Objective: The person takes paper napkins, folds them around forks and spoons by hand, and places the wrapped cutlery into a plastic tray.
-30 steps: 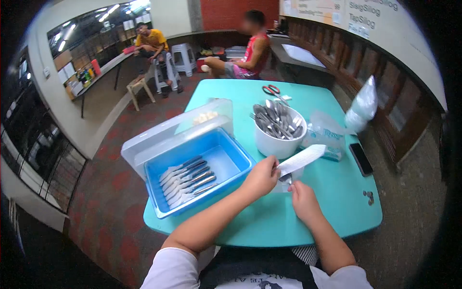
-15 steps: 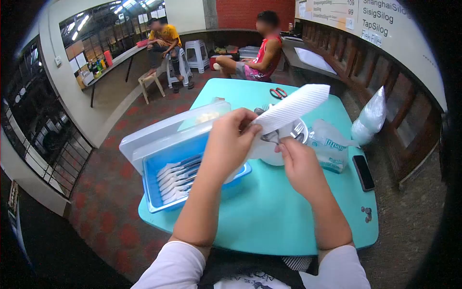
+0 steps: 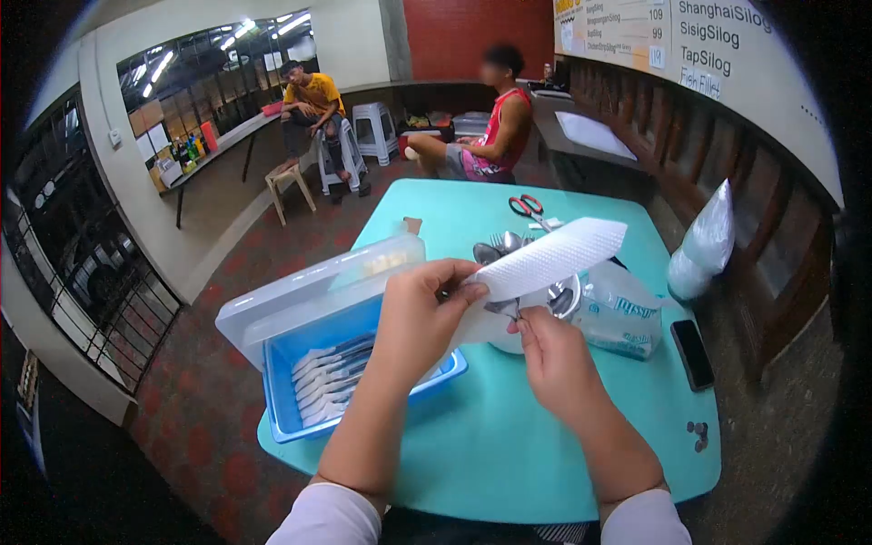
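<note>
- Left hand and right hand are further up the view than 1.0 s ago, and the folded paper now hides much of the white tub.
- Teal table, read as a clock with the wearer at 6: everything below sits on or over it.
- Blue bin, 9 o'clock: wrapped cutlery lies there in a row. Left forearm crosses its near side; a dropped elbow could bump the bin or jar the tilted clear lid at 10.
- White tub, 1 o'clock: spoons and forks show above it, behind the paper. Low knuckles could snag them.
- Folded paper, over the tub, aiming at 2 o'clock: left thumb and fingers pinch only its near end, so a slack pinch could let it slip or unfold.
- Metal utensil, just below the paper: right thumb and fingers close on it. Pushed askew, its edge could tear the paper.
</note>
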`<state>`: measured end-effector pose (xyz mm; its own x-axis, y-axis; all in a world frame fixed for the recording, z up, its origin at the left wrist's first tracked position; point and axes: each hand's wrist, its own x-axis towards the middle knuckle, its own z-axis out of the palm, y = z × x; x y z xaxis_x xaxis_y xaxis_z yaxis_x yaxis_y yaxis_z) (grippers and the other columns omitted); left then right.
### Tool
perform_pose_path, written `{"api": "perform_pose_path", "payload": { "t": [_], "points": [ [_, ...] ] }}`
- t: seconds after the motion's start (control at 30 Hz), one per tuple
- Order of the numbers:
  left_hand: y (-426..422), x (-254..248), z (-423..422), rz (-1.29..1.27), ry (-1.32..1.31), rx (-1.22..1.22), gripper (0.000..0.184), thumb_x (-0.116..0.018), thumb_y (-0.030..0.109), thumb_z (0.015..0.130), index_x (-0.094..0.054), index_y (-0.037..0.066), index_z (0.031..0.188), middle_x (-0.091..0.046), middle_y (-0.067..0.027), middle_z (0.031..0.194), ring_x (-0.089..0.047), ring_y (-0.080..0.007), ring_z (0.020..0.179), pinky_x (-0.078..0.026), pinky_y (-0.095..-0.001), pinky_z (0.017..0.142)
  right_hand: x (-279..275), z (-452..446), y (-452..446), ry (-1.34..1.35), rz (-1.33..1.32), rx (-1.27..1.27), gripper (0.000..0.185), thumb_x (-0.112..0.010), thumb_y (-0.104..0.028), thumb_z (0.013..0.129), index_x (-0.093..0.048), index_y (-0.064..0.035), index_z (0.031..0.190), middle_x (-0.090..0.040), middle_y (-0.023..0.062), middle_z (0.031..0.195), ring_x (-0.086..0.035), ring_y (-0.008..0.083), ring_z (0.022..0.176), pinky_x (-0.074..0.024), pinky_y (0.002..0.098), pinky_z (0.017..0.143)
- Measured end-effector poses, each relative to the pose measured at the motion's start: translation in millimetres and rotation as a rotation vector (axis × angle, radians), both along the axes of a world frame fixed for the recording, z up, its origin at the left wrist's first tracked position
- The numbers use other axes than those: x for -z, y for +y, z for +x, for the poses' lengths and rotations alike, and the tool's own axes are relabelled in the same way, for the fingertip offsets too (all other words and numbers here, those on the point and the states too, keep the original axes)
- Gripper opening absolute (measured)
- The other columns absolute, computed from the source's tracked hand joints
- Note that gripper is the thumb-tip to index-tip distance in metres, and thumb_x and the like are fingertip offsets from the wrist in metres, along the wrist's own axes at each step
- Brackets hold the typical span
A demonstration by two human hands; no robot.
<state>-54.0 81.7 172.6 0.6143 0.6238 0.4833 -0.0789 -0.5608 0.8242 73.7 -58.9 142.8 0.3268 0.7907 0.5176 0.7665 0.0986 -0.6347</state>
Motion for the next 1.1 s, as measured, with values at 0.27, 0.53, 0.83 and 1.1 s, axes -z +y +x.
{"api": "perform_pose_path", "payload": {
  "t": [0.27, 0.53, 0.83, 1.1],
  "points": [
    [-3, 2, 4, 0.06, -0.077, 0.036, 0.015, -0.071, 0.0, 0.084, -0.068, -0.005, 0.098, -0.068, -0.0057, 0.084, -0.063, -0.0099, 0.077, -0.05, -0.0245, 0.068, 0, -4, 0, 0.089, -0.03, -0.001, 0.014, -0.048, -0.007, 0.095, -0.059, 0.0022, 0.097, -0.065, 0.0253, 0.089, -0.063, 0.0439, 0.085, -0.0494, 0.0476, 0.074],
    [-11, -1, -1, 0.352, -0.055, 0.072, 0.016, -0.071, 0.001, 0.083, -0.067, -0.002, 0.098, -0.067, -0.0107, 0.083, -0.064, -0.0169, 0.072, -0.051, -0.0296, 0.066, -35, -23, -38, -0.457, 0.125, 0.183, 0.013, -0.066, -0.006, 0.087, -0.063, -0.001, 0.098, -0.068, 0.0183, 0.093, -0.066, 0.0366, 0.08, -0.0518, 0.0425, 0.071],
    [-54, 3, -4, 0.508, -0.026, 0.364, 0.021, -0.067, -0.005, 0.077, -0.062, -0.002, 0.098, -0.06, -0.0161, 0.084, -0.062, -0.036, 0.076, -0.051, -0.0418, 0.065, -60, -20, -62, -0.68, 0.223, 0.2, 0.034, -0.077, -0.019, 0.075, -0.069, -0.0035, 0.105, -0.069, 0.0091, 0.088, -0.067, 0.0267, 0.081, -0.0527, 0.0448, 0.084],
    [-61, 0, -9, 0.498, 0.021, 0.313, 0.025, -0.067, -0.005, 0.078, -0.062, -0.001, 0.102, -0.06, -0.015, 0.084, -0.063, -0.0345, 0.076, -0.051, -0.041, 0.066, -48, -9, -61, -0.601, 0.158, 0.15, 0.027, -0.077, -0.012, 0.072, -0.07, -0.0046, 0.097, -0.067, 0.0104, 0.08, -0.065, 0.0287, 0.075, -0.0524, 0.043, 0.079]
  ]
}}
